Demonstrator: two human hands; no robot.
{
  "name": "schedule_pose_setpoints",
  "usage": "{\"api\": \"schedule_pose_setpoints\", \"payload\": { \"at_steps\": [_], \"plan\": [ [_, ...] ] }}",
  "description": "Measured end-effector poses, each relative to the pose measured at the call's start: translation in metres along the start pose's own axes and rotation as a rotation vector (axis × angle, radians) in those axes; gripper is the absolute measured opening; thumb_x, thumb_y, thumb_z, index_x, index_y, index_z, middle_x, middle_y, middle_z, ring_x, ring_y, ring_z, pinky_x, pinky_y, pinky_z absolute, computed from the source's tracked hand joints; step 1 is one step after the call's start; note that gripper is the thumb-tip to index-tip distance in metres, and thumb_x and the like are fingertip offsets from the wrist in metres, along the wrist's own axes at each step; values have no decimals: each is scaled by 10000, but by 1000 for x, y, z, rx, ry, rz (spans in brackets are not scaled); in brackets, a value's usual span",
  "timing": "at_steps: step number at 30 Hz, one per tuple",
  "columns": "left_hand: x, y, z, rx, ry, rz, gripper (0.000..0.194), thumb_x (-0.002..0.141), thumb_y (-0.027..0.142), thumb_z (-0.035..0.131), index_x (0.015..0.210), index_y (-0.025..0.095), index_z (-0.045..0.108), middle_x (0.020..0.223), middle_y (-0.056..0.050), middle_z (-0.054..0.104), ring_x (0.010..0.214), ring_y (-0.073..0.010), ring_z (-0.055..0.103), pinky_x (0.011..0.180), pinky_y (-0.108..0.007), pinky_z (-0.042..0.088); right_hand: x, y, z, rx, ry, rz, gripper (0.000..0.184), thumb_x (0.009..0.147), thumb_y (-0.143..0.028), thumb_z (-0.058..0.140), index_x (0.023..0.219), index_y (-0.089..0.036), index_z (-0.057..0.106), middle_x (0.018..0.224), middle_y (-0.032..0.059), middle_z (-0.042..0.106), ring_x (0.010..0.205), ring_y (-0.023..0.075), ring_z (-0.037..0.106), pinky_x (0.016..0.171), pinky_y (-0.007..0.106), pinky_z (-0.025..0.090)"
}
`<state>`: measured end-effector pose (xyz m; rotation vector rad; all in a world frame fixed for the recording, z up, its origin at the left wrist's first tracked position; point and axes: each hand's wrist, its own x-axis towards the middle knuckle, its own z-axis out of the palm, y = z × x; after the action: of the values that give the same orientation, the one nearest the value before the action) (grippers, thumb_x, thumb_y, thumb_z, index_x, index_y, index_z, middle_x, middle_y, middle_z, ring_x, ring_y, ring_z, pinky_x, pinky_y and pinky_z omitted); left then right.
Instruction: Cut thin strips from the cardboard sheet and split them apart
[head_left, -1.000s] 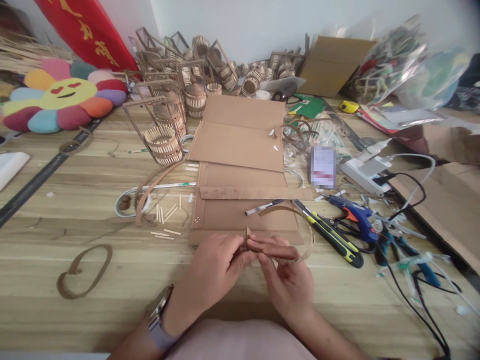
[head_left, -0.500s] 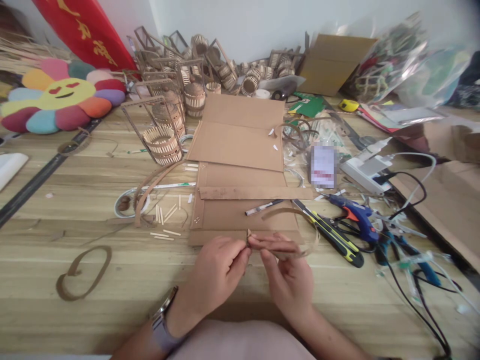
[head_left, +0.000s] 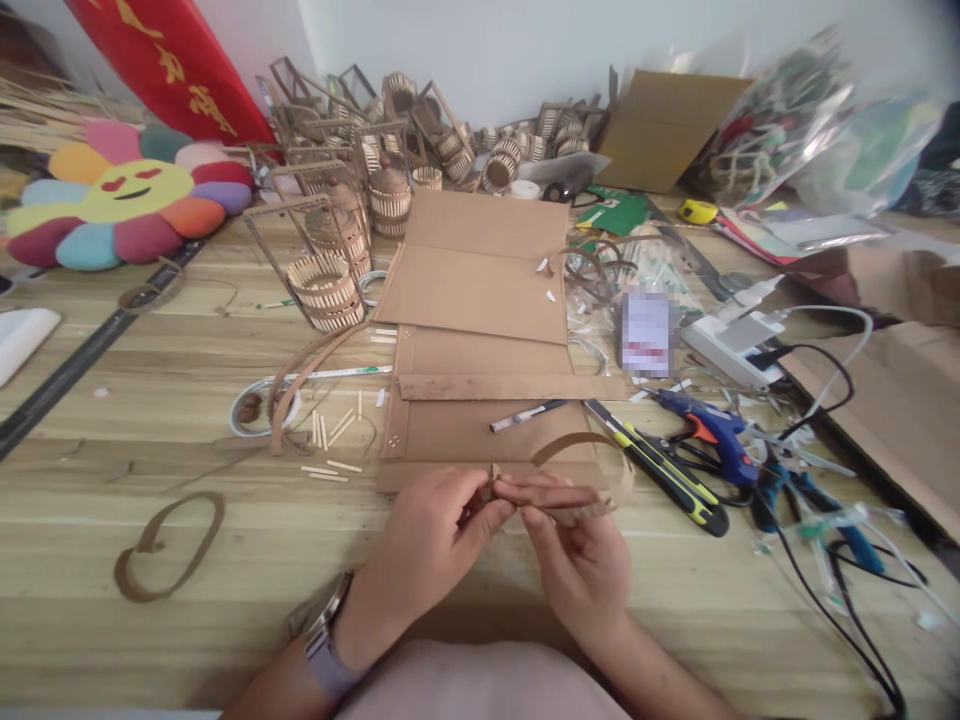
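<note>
At the front edge of the cardboard, my left hand (head_left: 424, 535) and my right hand (head_left: 589, 560) meet fingertip to fingertip. Both are closed on a thin brown strip (head_left: 574, 441); its loose part curls up and round beyond my right fingers. My left thumb and fingers pinch a narrow end of it, and my own fingers hide most of the held part. Just past the hands lie a flat brown strip (head_left: 510, 387), a slim craft knife (head_left: 529, 414) and a yellow-and-black utility knife (head_left: 664, 470).
Cardboard sheets (head_left: 480, 265) cover the middle. Small slatted baskets (head_left: 324, 288) stand at the back left. Short pale sticks (head_left: 341, 427) and a strip coil (head_left: 169, 545) lie left. A blue glue gun (head_left: 709, 432), pliers (head_left: 840, 520), cables and a power strip (head_left: 739, 350) crowd the right.
My left thumb has shifted up and right along the held piece, towards my right fingertips. The curled loose part of the strip has moved slightly; both hands stay in about the same place.
</note>
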<state>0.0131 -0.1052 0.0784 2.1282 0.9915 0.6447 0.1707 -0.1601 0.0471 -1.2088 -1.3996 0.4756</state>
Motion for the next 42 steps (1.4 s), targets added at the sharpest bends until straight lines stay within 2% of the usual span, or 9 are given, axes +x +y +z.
{"api": "schedule_pose_setpoints", "payload": {
  "at_steps": [5, 9, 16, 20, 24, 29, 35, 39, 42],
  "plan": [
    [-2, 0, 2, 91, 24, 39, 304, 1021, 254, 387, 755, 194, 521, 640, 12, 602, 568, -142, 556, 567, -248, 355, 2, 3, 0, -130, -6, -186, 243, 860, -115, 639, 1026, -280, 571, 1007, 16, 765, 981, 214, 716, 846, 412, 534],
    [-3, 1, 5, 119, 50, 46, 319, 1011, 230, 390, 705, 198, 474, 588, 22, 558, 538, -136, 546, 540, -243, 335, 5, 1, 1, -319, 11, -283, 236, 844, -97, 655, 966, -265, 543, 979, -2, 779, 916, 191, 735, 868, 388, 468],
    [-5, -1, 5, 94, 68, 125, 302, 975, 173, 408, 674, 201, 423, 568, 36, 492, 524, -119, 483, 532, -244, 298, 0, 1, 0, -230, 17, -112, 179, 898, -130, 582, 996, -280, 586, 916, -5, 767, 880, 199, 729, 876, 409, 470],
    [-3, -3, 2, 7, -14, 134, 321, 968, 178, 416, 649, 200, 388, 560, 46, 452, 538, -113, 458, 550, -241, 296, 3, -1, -1, -72, 36, 47, 151, 922, -151, 567, 942, -285, 634, 898, -4, 752, 899, 174, 709, 802, 335, 523],
    [0, -4, 1, -107, -84, 66, 329, 979, 210, 404, 651, 197, 406, 591, 40, 486, 571, -113, 486, 572, -227, 326, 9, -5, -1, 63, 46, 78, 137, 930, -164, 562, 929, -284, 628, 889, -15, 756, 852, 160, 715, 762, 303, 535],
    [0, -2, 3, -66, -60, -33, 340, 1008, 338, 408, 702, 198, 450, 629, 27, 548, 585, -132, 532, 559, -231, 334, 5, 0, 0, -125, 11, -60, 161, 901, -140, 587, 976, -282, 599, 910, -16, 765, 893, 193, 725, 874, 383, 464],
    [-2, 2, 6, 32, -15, -45, 320, 1019, 273, 357, 728, 203, 471, 575, 37, 548, 516, -132, 544, 528, -236, 324, 5, 1, -1, -369, 1, -266, 185, 886, -161, 620, 1001, -274, 530, 963, -8, 772, 910, 207, 729, 881, 411, 417],
    [-3, 2, 9, 98, 37, -21, 282, 1009, 240, 361, 764, 202, 496, 569, 39, 539, 494, -133, 532, 518, -242, 312, 6, 0, -1, -411, 8, -295, 189, 892, -147, 620, 998, -278, 535, 971, -2, 771, 880, 188, 724, 827, 389, 437],
    [-4, 1, 10, 108, 45, 3, 261, 991, 211, 387, 750, 200, 486, 591, 29, 555, 513, -130, 538, 524, -240, 312, 4, 0, 1, -353, -1, -198, 165, 908, -133, 583, 976, -271, 524, 960, -7, 770, 879, 178, 723, 817, 383, 448]
  ]
}}
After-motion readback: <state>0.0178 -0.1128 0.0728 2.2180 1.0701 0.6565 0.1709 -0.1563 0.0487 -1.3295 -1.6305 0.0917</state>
